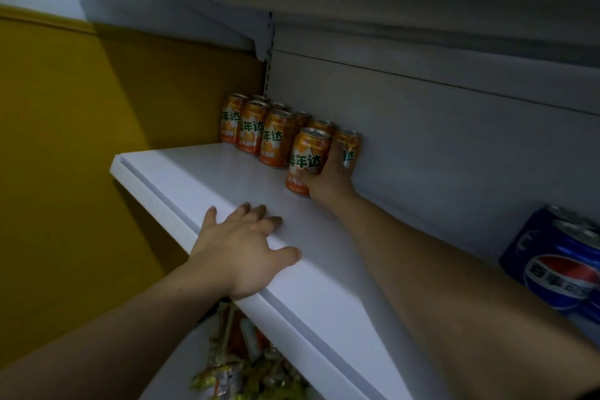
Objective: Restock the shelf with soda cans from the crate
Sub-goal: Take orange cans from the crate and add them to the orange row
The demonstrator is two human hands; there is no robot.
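White shelf (227, 178) in a dim store bay w/ a grey back panel; yellow wall (81, 140) at left. We see the orange can (308, 153) upright on the shelf, at the right end of the orange can rows (256, 130), just in front of another can by the back panel. Right hand (328, 180) grips it low on its right side, fingers curled round the body, thumb on the lower front. Left hand (246, 247) rests palm-down on the shelf's front edge, fingers spread & straight. Blue cans (558, 269) far right, same shelf, well apart. Snack packets (246, 367) on the level below.
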